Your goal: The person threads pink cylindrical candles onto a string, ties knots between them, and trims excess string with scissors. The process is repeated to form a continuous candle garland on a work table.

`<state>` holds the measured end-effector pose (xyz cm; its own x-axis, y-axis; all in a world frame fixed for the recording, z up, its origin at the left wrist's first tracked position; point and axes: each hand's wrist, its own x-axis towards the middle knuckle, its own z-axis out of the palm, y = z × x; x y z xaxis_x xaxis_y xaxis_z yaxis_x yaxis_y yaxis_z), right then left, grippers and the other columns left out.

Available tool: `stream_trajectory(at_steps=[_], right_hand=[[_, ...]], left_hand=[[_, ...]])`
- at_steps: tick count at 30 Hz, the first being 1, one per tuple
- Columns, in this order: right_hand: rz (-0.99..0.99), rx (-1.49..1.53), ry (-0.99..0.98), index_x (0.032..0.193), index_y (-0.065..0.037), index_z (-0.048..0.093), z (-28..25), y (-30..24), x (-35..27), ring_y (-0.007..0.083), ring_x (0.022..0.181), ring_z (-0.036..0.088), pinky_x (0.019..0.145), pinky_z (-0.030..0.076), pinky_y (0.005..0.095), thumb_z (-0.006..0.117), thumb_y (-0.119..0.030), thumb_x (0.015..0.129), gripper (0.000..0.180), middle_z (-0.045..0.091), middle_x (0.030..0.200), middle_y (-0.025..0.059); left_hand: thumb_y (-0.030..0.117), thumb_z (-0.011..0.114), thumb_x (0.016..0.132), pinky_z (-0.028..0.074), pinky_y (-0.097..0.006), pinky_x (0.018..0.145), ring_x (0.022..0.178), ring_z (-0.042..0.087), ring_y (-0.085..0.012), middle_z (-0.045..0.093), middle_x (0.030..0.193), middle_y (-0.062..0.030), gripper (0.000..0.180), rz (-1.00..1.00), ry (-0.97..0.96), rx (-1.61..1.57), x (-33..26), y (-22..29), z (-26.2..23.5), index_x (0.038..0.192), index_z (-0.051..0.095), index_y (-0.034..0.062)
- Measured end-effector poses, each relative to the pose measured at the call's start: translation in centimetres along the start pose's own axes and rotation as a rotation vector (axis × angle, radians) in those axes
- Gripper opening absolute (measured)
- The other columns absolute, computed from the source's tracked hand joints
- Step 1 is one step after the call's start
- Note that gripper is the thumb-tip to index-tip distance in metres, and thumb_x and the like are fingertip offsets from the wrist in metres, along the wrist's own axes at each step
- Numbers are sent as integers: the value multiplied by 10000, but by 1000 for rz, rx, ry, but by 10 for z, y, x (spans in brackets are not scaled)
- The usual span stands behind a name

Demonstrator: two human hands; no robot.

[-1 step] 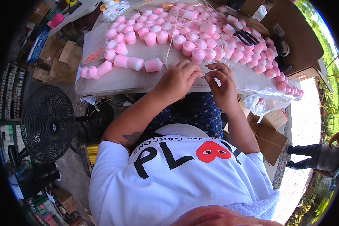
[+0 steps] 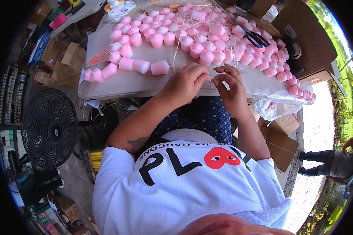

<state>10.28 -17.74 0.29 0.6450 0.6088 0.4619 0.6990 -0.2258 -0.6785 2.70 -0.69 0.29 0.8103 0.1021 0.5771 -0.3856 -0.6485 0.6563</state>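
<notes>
My left hand (image 2: pixel 187 83) and my right hand (image 2: pixel 232 88) meet over the near edge of the table, fingertips almost touching. Both are closed in a pinch around a tiny whitish bit (image 2: pixel 211 78), too small to name. Pale thin strings (image 2: pixel 178 45) trail over the table toward my left hand. Just left of that hand lies a pink-and-white cup-shaped candle (image 2: pixel 159 67) on its side. Beyond my fingers stand many more such candles (image 2: pixel 206 58) in close rows, some tipped over.
Black-handled scissors (image 2: pixel 257 39) rest on the candles at the right. A clear plastic bag (image 2: pixel 278 105) hangs at the table's right front edge. Cardboard boxes (image 2: pixel 306 35) stand at the right. A black fan (image 2: pixel 50 128) is at the left. Another person (image 2: pixel 329 162) stands outside, far right.
</notes>
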Motion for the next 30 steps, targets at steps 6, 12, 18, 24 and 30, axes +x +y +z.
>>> stream_trajectory(at_steps=[6,12,18,24,30], right_hand=[[-51,-1,-72,914,-20,658,-5,-5,8,282,1181,481,1014,357,388,679,-36,834,85,584,1160,100],[219,402,-7,897,-14,666,7,-7,7,250,1109,527,973,391,357,686,-81,843,88,597,1132,119],[230,452,107,907,-12,657,21,-6,1,239,1078,543,955,402,344,682,-85,855,93,596,1120,125],[-40,-9,158,900,-10,653,8,-8,9,270,1065,542,943,414,361,680,-56,833,85,602,1078,121],[134,251,-96,948,-14,649,5,-3,7,216,1002,564,900,438,326,640,-60,872,90,608,1030,85]], left_hand=[[72,613,873,487,-413,654,728,621,-347,631,795,-162,85,-12,-21,-128,2,-1,-2,900,589,-5],[60,600,869,466,-458,628,719,594,-390,606,769,-176,91,-18,72,-85,-1,-1,8,882,525,8],[56,586,881,468,-454,636,757,585,-395,605,799,-179,90,-28,134,-36,-4,-1,13,898,512,7],[50,590,876,495,-415,656,764,624,-362,615,823,-161,64,-16,-49,-137,1,-10,-10,916,568,4],[4,597,876,499,-337,684,761,625,-260,612,834,-136,60,31,-103,-91,6,-11,-21,919,560,-15]])
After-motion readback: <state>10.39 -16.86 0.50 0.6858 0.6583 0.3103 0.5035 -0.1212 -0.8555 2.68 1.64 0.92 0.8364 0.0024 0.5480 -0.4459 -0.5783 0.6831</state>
